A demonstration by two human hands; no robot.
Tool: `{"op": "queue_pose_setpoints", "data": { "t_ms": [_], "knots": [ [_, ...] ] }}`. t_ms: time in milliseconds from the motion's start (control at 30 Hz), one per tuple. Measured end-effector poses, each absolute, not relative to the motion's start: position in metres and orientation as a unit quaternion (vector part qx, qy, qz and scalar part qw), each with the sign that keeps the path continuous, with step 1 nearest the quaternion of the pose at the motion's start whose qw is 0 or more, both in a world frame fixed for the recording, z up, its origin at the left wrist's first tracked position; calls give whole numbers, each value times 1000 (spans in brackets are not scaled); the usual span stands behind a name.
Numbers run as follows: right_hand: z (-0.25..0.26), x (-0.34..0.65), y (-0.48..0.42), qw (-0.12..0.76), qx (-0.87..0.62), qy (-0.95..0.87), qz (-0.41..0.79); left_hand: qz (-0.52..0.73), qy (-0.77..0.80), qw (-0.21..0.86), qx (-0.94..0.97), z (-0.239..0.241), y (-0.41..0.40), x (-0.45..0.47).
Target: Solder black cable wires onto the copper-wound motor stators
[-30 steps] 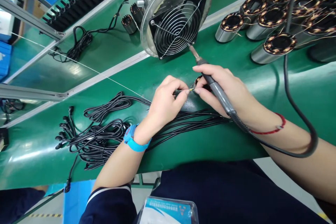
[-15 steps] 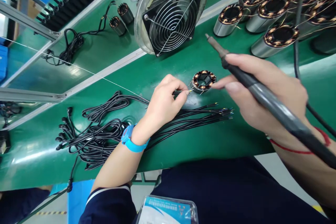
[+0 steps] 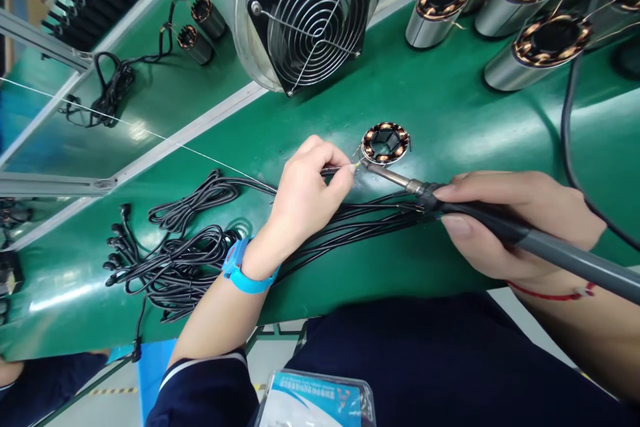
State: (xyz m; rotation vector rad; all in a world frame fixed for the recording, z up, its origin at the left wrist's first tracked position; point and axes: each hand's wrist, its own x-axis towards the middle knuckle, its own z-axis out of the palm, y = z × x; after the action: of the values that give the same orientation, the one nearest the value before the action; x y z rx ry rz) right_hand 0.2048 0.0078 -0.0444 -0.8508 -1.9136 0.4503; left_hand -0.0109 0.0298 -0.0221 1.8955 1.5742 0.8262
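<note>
My left hand (image 3: 307, 190) pinches the stripped end of a black wire (image 3: 334, 171), holding it just left of a small copper-wound stator (image 3: 385, 142) that sits on the green bench (image 3: 460, 113). My right hand (image 3: 510, 223) grips a soldering iron (image 3: 500, 225) like a pen. Its metal tip points left and meets the wire end beside the stator. A bundle of black leads (image 3: 350, 223) runs under both hands. A blue wristband is on my left wrist.
A fume fan with a wire grille (image 3: 310, 10) stands behind the stator. Several tall wound stators (image 3: 545, 43) are grouped at the back right. Coiled black cables (image 3: 175, 260) lie at the left. The iron's cord (image 3: 567, 127) loops at the right. Another person's sleeve shows bottom left.
My right hand has swung the soldering iron from pointing up and away down to level, bringing its tip to the wire end beside the stator. My left hand has kept its pinch.
</note>
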Motion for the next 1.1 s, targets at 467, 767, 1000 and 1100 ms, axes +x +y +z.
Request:
{"op": "queue_pose_setpoints", "data": {
  "t_ms": [467,767,1000,1100],
  "knots": [
    [-43,205,8,461,-355,-794,175,292,592,258,705,-22,30,-10],
    [-42,202,12,483,-365,-776,177,291,593,259,705,-22,31,-9],
    [-14,190,21,365,-431,-803,189,300,595,258,699,-19,31,-9],
    [-10,186,30,329,-437,-813,199,298,599,258,697,-19,32,-9]
  ]
}}
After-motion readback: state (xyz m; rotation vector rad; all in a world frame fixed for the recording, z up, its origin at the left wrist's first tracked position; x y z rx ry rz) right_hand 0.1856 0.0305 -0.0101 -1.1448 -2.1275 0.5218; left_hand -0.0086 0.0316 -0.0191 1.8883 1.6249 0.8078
